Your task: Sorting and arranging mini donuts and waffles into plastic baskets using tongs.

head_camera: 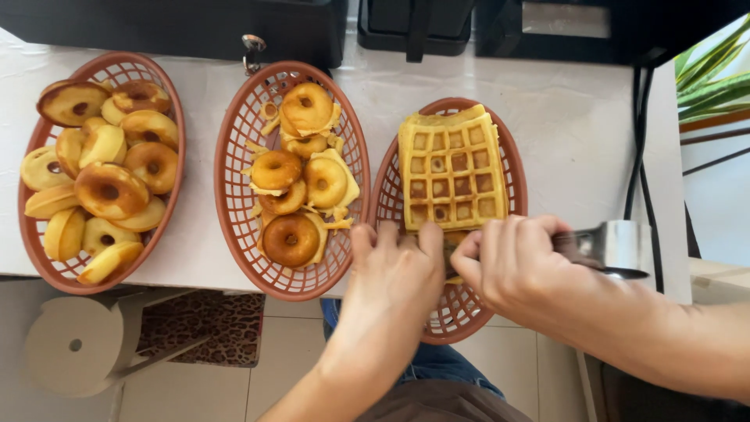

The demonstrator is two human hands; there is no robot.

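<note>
A square golden waffle (451, 172) lies in the right-hand brown plastic basket (388, 191). My left hand (394, 270) rests on the waffle's near edge, fingers together, pressing or pinching it. My right hand (516, 266) is closed around a shiny metal tool (613, 246), its handle sticking out to the right; the tool's working end is hidden behind my fingers near the waffle's near edge. The middle basket (234, 168) holds several ring-shaped doughnut cakes (291, 238) with ragged batter trimmings. The left basket (168, 86) is heaped with trimmed ring cakes (109, 190).
The baskets stand on a white counter (578, 141). Black appliances (195, 23) line the back edge, with cables (637, 141) hanging at the right. Below the counter are a paper roll (74, 344), a patterned mat (203, 328) and tiled floor. Green plant leaves (715, 78) show at right.
</note>
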